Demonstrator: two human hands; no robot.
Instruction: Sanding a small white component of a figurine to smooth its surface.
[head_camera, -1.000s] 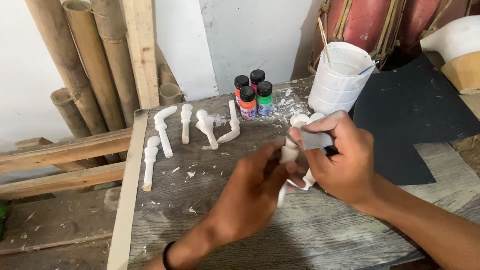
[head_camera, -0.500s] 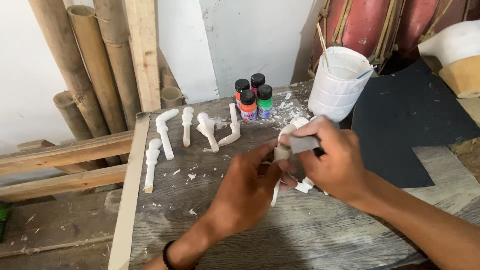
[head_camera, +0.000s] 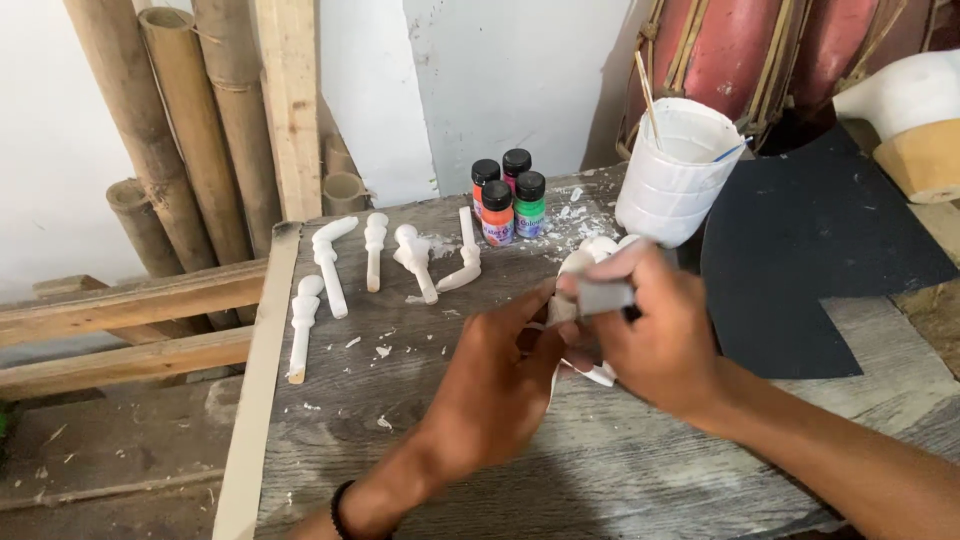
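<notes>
Four small paint bottles (head_camera: 508, 200), white plastic cup (head_camera: 676, 175), bamboo poles (head_camera: 190, 130), black sheet (head_camera: 810, 260).

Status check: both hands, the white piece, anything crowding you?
Left hand grips white carved piece. Right hand presses grey pad on it. Paint bottles and white cup behind, apart.
</notes>
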